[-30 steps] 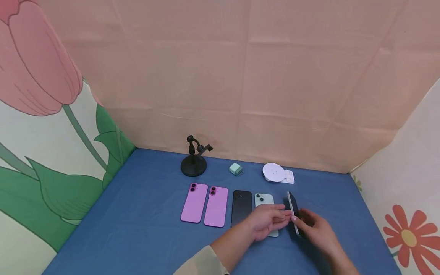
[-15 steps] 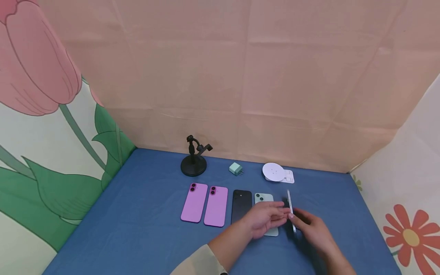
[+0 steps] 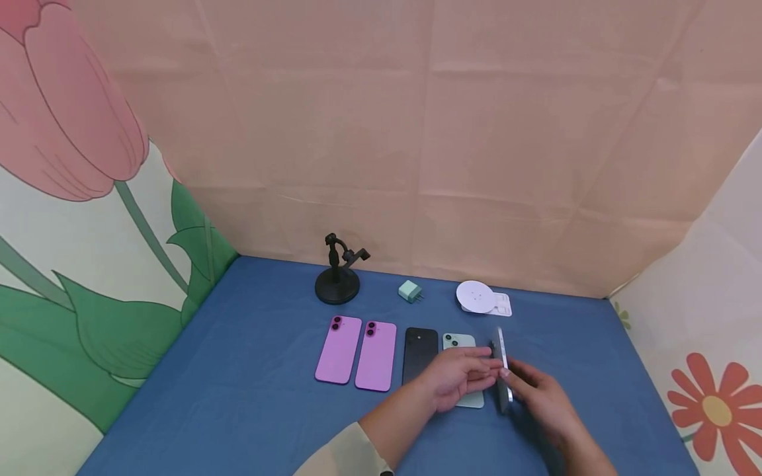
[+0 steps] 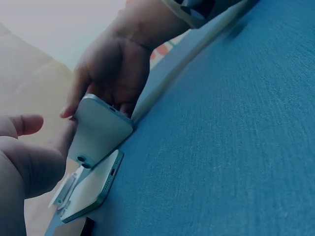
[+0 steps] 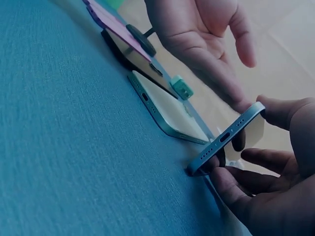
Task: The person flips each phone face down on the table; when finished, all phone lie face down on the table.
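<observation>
The right hand point(image 3: 538, 390) pinches the pale-blue phone point(image 3: 503, 370) up on its long edge at the row's right end, while the left hand point(image 3: 461, 377), fingers loosely extended, touches its upper edge, apparently steadying it.

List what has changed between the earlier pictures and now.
The phone in the right hand has been tipped up from a lean to stand nearly on its long edge, and the grip has stayed on it. The left hand still reaches toward it, fingertips at its face, above the pale green phone. The two purple phones, black phone, stand, charger plug and white disc lie as before.
</observation>
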A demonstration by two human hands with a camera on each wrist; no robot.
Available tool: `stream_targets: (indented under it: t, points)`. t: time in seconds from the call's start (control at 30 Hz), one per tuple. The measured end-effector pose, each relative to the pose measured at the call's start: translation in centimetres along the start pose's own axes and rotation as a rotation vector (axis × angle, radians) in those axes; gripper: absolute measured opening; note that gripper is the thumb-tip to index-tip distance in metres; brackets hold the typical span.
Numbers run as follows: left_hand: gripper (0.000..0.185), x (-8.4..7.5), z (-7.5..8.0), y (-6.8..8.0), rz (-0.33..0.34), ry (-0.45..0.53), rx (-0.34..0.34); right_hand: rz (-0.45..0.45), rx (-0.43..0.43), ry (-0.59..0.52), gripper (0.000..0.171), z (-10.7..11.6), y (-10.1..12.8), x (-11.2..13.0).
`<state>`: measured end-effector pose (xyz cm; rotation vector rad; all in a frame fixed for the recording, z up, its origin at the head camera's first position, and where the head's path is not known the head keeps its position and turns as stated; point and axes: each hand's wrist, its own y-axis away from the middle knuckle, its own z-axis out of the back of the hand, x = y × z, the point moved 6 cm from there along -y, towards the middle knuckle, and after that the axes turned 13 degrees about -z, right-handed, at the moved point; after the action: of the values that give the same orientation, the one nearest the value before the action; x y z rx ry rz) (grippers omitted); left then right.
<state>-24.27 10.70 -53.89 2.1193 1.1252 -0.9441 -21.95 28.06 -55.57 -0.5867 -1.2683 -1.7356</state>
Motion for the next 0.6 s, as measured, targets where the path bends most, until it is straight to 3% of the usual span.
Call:
stream_targets:
  t: [0.23, 0.6]
  points:
    - [0.048, 0.8, 0.4, 0.0, 0.015, -0.044, 0.01, -0.016, -0.067, -0.041, 0.08, 1.5, 0.5, 0.1]
    - [0.052, 2.7, 0.2, -0.3, 0.066, -0.111, -0.003, -0.049, -0.152, 0.013, 0.07, 3.0, 0.7, -0.6]
